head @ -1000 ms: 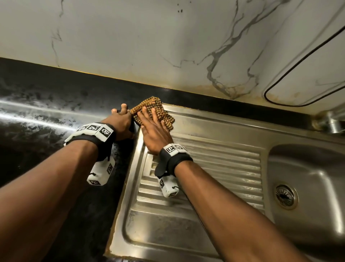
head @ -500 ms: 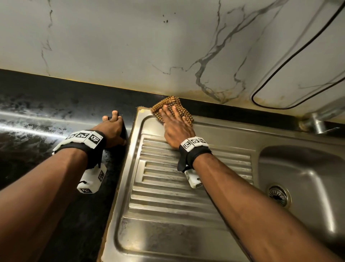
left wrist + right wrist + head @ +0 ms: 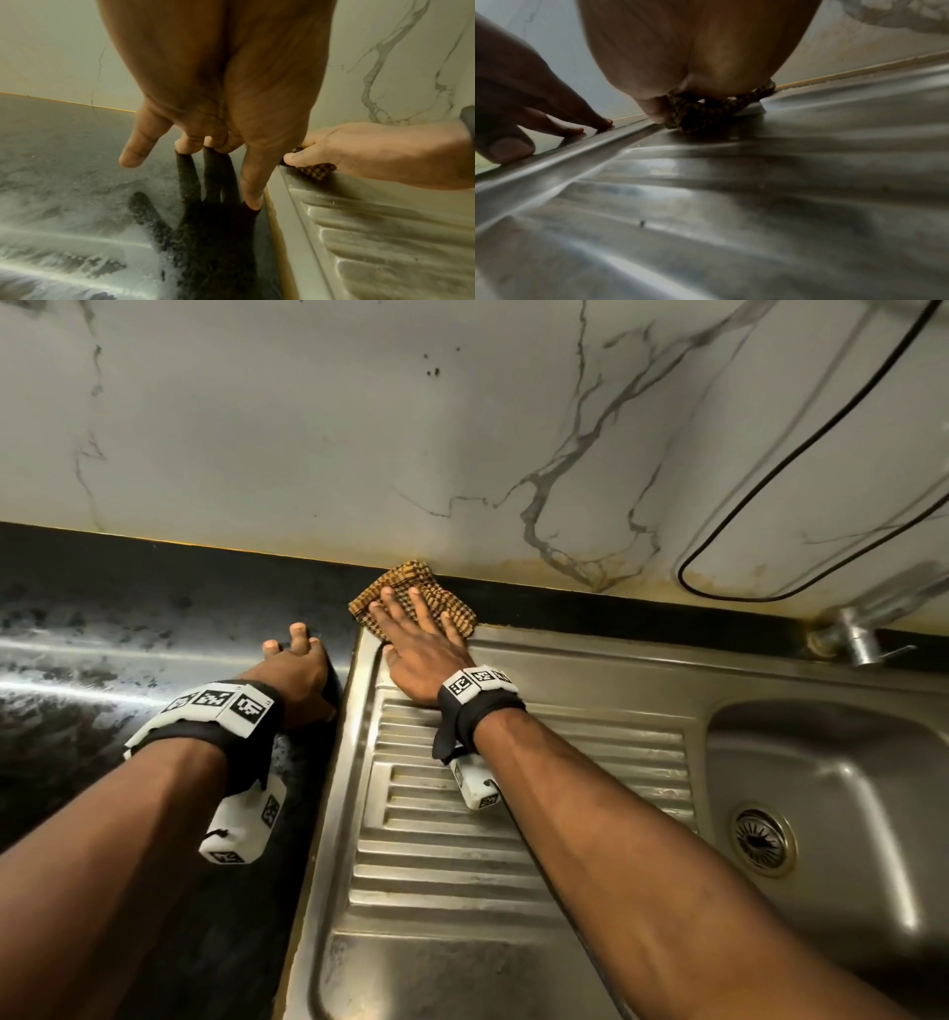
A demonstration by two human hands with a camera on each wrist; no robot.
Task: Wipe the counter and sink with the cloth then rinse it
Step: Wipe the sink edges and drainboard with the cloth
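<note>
Since the earlier frame: checked cloth (image 3: 411, 600) and right hand (image 3: 418, 649) moved from the sink's raised rim up to the back left corner, cloth now partly on the black strip touching the marble wall (image 3: 359, 428). Left hand unchanged.

Black worktop (image 3: 102, 629): glossy, streaked with glare. Left hand (image 3: 295, 677) propped on it just beside the sink edge, fingertips (image 3: 253, 201) down, fingers loosely spread, holding nothing.

Right hand flat on the cloth, fingers straight and spread, pressing it down; thumb at the cloth's near edge.

Steel sink (image 3: 590, 680): ribbed drainer (image 3: 436, 855) below the right wrist, basin with drain (image 3: 761, 840) at right. Tap (image 3: 862, 629) at the back right, black cable (image 3: 770, 474) looping on the wall.
</note>
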